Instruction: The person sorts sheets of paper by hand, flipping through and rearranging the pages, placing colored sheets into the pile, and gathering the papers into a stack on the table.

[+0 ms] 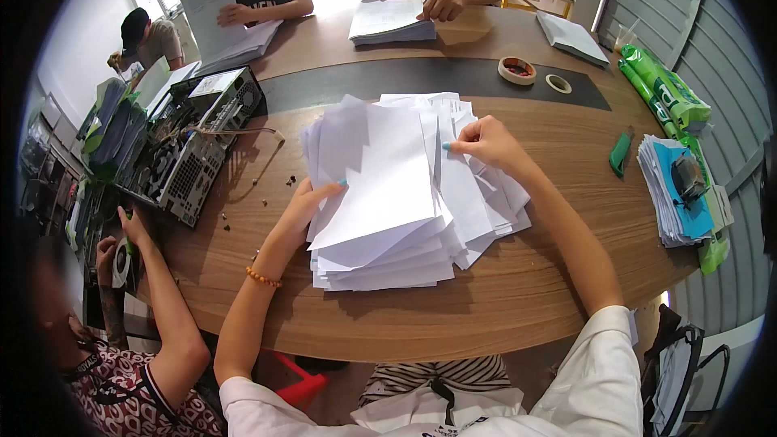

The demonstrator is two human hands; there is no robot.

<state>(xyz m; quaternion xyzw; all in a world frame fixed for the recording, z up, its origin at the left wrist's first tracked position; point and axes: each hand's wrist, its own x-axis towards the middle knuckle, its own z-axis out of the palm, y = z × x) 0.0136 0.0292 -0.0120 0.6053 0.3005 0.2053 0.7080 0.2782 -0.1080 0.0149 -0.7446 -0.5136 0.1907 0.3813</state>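
A tall, uneven stack of white paper sheets [376, 178] lies in front of me, its edges fanned out. My left hand [312, 204] grips the left edge of this stack, thumb on top and fingers hidden beneath or behind it. Against the right side leans a second, looser pile of papers [477, 214], slightly spread. My right hand [490, 146] is closed in a pinch at the upper right, thumb and forefinger on the edge of a paper sheet [453, 166] between the two piles.
An opened computer case [198, 142] with a loose cable and small screws stands left. Tape rolls [516, 71], a green cutter [622, 152], bundled papers [660, 194] and green packages [668, 89] lie right. Across the table people handle paper stacks [392, 20]; another person's arm [166, 275] is at left.
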